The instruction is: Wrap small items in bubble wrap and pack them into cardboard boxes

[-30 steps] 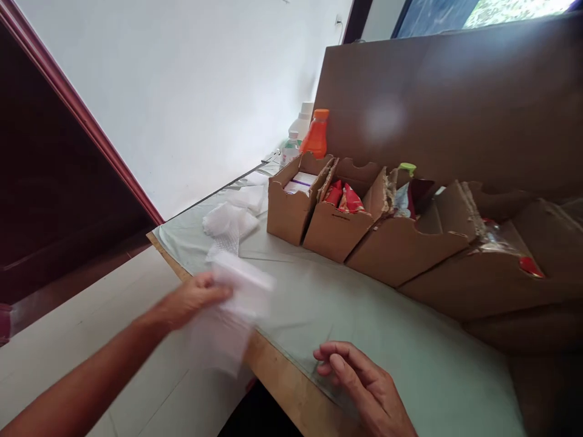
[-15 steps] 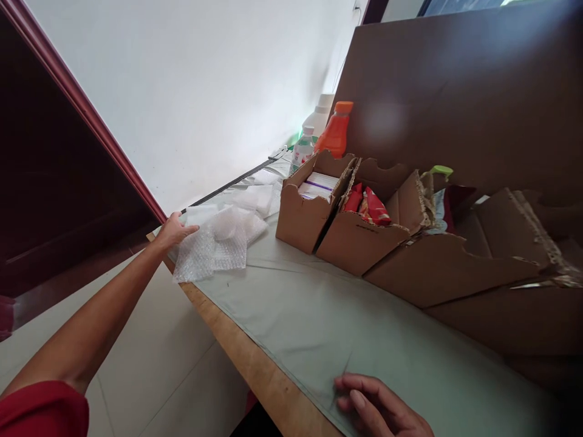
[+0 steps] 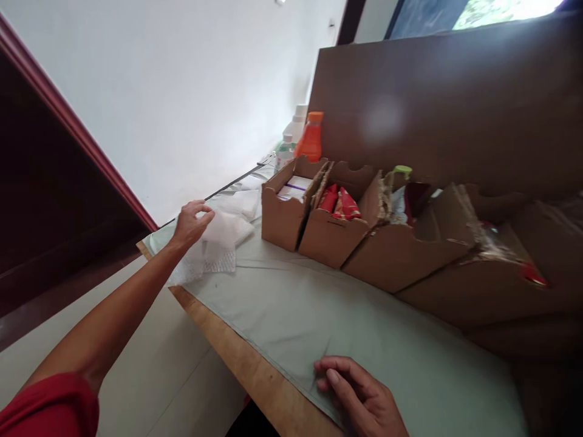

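Observation:
My left hand (image 3: 191, 221) reaches out to the far left corner of the table and hovers over a pile of white bubble wrap (image 3: 216, 252). Its fingers are apart and loosely bent, with nothing held between them. My right hand (image 3: 359, 394) rests on the pale green cloth (image 3: 291, 309) near the table's front edge, fingers curled in together, and nothing shows in it. A red sleeve covers my left upper arm.
A row of open cardboard bins runs along the back: one with white boxes (image 3: 282, 218), one with red packets (image 3: 330, 237), others further right (image 3: 392, 258). Behind them stand a big cardboard sheet (image 3: 455, 103) and an orange bottle (image 3: 310, 136). The wooden table edge (image 3: 237, 349) drops to a tiled floor.
My left hand carried a bubble wrap sheet from near the front edge to the pile at the far left corner, laid it down and let go. My right hand stayed on the cloth.

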Tool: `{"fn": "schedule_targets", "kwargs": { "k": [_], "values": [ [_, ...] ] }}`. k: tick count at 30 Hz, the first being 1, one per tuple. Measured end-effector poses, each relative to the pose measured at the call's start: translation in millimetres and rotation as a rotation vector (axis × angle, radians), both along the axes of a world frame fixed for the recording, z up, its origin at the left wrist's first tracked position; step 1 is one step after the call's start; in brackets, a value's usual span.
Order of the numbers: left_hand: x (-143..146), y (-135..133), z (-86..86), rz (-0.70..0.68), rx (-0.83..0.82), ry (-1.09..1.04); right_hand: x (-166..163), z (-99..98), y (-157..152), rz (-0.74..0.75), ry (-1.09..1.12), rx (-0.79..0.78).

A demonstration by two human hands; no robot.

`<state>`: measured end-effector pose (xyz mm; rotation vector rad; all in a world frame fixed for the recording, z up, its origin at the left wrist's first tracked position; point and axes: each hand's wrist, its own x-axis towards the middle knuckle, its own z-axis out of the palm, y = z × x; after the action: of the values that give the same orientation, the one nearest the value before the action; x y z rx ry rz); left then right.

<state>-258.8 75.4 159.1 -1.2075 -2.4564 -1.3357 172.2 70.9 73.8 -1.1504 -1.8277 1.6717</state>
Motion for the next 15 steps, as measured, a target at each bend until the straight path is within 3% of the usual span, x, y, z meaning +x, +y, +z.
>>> {"fn": "schedule_targets", "kwargs": {
  "k": [4,7,11,15],
  "values": [
    [52.7,-46.8,43.2,-0.113,0.087,-0.034,6.6,-2.8,0.8,0.007,0.032,0.070],
    [97.4,-75.3,65.9,-0.259,0.132,-0.260,12.3,3.1,-6.1,-0.076,0.061,0.165],
    [150.0,-78.3,69.9,-0.523,0.114,-0.604,19.1,20.6,-23.0,-0.059,0.201,0.299],
    [195.0,-64.8,55.0,-0.724,-0.008,-0.918,33.6,19.4,-24.9,-0.252,0.359,0.315]
  ]
}}
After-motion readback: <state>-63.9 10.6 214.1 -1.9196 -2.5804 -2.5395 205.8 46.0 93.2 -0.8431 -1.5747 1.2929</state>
